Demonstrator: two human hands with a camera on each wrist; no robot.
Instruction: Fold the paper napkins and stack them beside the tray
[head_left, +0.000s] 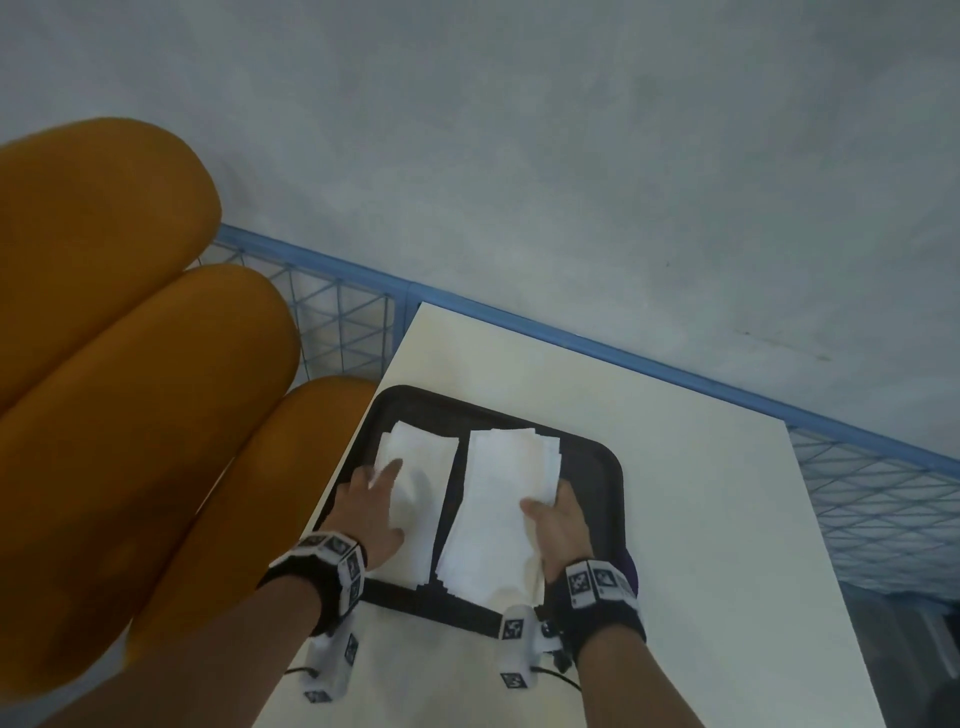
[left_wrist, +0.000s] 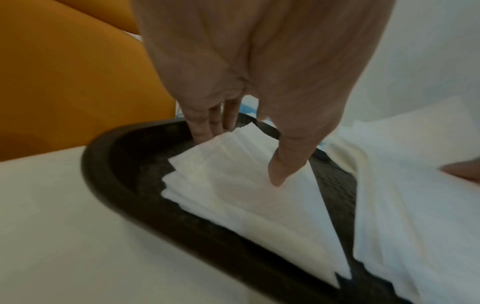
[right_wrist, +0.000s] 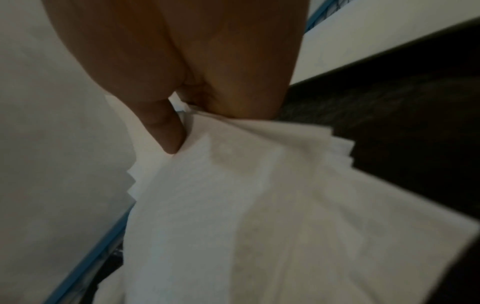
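Inspector: Right hand (head_left: 558, 525) pinches the right pile of white paper napkins (head_left: 501, 512), thumb on top; left hand (head_left: 376, 506) lies flat, fingers straight, on the left white pile (head_left: 421, 499).

Clerk: Location?

Inspector: Both inside the black plastic tray (head_left: 608, 467) on the white table (head_left: 701, 493). Nothing stacked beside it; task appears barely begun.

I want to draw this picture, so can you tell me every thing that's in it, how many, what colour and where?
napkin piles: two, white, side by side in the tray.
tray: one, black, on the table's near left part.
table: one, cream, in the middle.
cushions: three lobes, orange, left.
fence: blue wire, behind the table.
floor: grey, beyond.
wristbands: two, black with markers.
left hand: flat on the left pile.
right hand: grip on the right pile.
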